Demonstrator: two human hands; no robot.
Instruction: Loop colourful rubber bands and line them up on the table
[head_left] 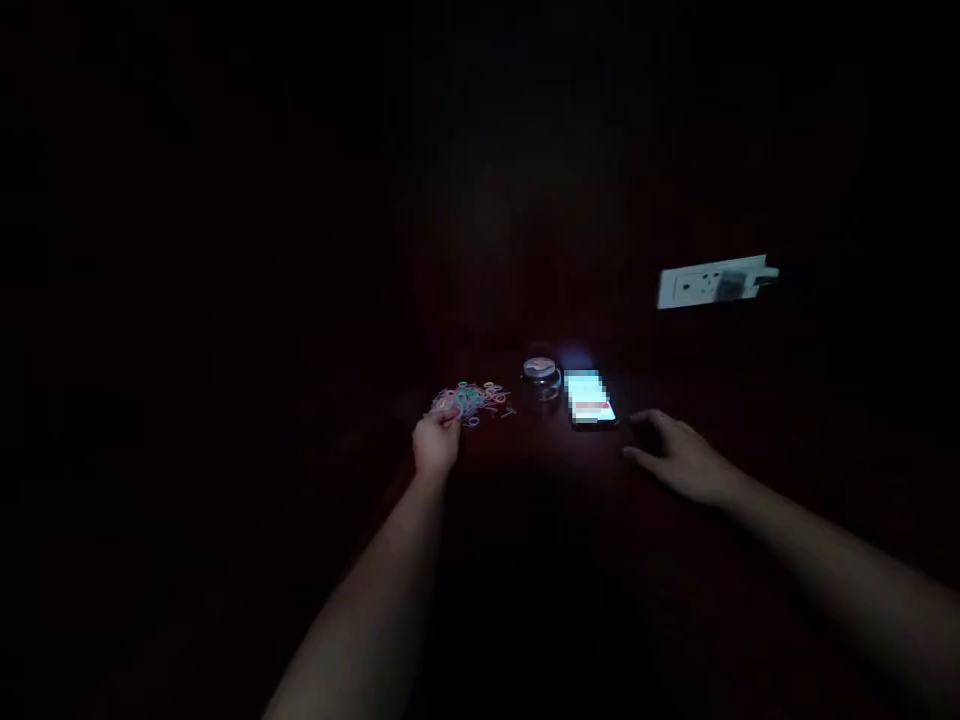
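I get one head-worn feed, facing forward and down past both forearms [379,590], well above the worktop [517,450], its edges lost in darkness.

A dark indoor space is surrounding a dim surface [517,450]. A pale socket panel [686,288] with an inserted adapter [730,285] is indicating mains supply. A lit phone [590,398], a lidded jar [541,378] and small coloured bands [471,398] are suggesting a home, without confirming it. Darkness is concealing the surroundings; the exact room type is not showing.
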